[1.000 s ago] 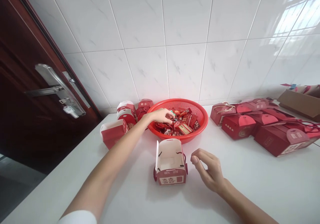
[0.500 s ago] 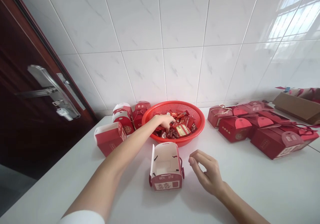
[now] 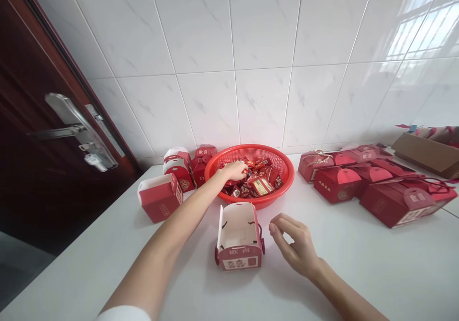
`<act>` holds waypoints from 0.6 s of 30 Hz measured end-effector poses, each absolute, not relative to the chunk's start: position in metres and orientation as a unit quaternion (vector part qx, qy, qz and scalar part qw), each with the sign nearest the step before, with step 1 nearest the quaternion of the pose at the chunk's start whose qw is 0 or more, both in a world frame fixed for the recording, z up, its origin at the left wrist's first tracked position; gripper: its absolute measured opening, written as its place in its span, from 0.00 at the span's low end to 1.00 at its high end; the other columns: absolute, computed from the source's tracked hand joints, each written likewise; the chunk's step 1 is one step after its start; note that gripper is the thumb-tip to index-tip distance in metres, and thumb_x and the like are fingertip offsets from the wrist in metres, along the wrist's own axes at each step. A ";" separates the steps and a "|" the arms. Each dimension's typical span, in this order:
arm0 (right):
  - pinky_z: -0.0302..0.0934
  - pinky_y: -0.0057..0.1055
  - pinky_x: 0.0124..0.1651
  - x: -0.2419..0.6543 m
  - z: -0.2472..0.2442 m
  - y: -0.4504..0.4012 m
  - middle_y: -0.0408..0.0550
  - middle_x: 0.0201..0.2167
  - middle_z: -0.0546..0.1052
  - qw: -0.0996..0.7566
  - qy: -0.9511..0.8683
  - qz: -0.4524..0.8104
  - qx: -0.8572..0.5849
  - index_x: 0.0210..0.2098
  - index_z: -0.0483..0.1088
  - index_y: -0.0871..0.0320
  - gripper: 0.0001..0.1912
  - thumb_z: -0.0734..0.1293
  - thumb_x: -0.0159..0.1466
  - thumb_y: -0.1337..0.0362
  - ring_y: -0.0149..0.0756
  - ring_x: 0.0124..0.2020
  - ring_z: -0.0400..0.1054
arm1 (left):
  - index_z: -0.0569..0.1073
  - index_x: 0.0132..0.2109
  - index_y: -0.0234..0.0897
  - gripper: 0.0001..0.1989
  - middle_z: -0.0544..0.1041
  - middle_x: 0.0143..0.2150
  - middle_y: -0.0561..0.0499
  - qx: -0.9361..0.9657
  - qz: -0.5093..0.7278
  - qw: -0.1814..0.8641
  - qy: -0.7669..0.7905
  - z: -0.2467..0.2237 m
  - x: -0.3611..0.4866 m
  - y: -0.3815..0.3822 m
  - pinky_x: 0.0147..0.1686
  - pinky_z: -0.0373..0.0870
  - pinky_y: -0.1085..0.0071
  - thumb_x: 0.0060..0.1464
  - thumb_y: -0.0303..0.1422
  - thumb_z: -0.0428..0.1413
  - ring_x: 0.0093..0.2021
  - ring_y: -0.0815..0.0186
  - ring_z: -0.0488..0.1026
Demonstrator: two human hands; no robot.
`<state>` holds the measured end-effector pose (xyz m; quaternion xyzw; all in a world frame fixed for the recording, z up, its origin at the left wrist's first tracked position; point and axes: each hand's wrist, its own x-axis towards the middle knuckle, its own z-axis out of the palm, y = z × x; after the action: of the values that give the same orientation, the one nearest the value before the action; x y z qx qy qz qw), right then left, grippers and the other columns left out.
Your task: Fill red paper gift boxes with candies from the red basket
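Observation:
My left hand point(image 3: 235, 170) reaches into a red plastic basket point(image 3: 286, 179) of wrapped sweets point(image 3: 261, 186). Its fingertips are among the sweets, and what they grip, if anything, is hidden. In front of the basket stands an open red box point(image 3: 239, 259), its pale inside showing no contents and dark cords at its sides. My right hand point(image 3: 294, 243) hovers over the table just right of that box, fingers curled and thumb near the fingertips, with nothing visible between them.
Several red boxes point(image 3: 161, 199) stand left of the basket, and several closed ones point(image 3: 337, 184) at the right. A brown carton point(image 3: 425, 153) lies at the far right. Behind the white table point(image 3: 344, 268) is a tiled wall; a dark door point(image 3: 32, 134) is at the left.
My left hand has shifted slightly left and up within the basket. My right hand has barely moved. The view has shifted a little.

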<state>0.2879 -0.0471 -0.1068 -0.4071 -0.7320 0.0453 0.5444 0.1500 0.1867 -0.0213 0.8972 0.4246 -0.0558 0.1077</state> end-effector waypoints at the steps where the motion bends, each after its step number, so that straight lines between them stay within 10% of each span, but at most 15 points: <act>1: 0.55 0.26 0.26 0.288 -0.107 -0.047 0.43 0.24 0.68 0.543 -0.733 0.045 -0.407 0.28 0.58 0.55 0.15 0.58 0.71 0.74 0.28 0.23 0.58 | 0.73 0.57 0.36 0.16 0.75 0.56 0.44 0.897 -0.035 0.120 0.423 -0.022 0.149 0.188 0.49 0.77 0.55 0.66 0.39 0.58 0.51 0.58 0.76; 10: 0.56 0.26 0.26 0.289 -0.107 -0.045 0.43 0.24 0.69 0.537 -0.735 0.041 -0.412 0.28 0.59 0.55 0.15 0.58 0.71 0.73 0.29 0.23 0.60 | 0.76 0.40 0.34 0.15 0.80 0.36 0.47 0.871 0.146 0.306 0.356 -0.027 0.151 0.197 0.34 0.72 0.69 0.63 0.39 0.50 0.32 0.64 0.75; 18: 0.55 0.26 0.26 0.289 -0.106 -0.045 0.43 0.24 0.69 0.531 -0.734 0.038 -0.421 0.28 0.59 0.55 0.15 0.58 0.71 0.73 0.29 0.23 0.60 | 0.75 0.29 0.36 0.15 0.79 0.32 0.48 0.856 0.175 0.371 0.315 -0.024 0.147 0.197 0.39 0.71 0.69 0.53 0.43 0.53 0.34 0.63 0.75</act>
<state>0.2894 -0.0451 -0.1063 -0.4215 -0.7343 0.0383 0.5307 0.1472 0.1971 -0.0240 0.8557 0.3148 0.1754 0.3713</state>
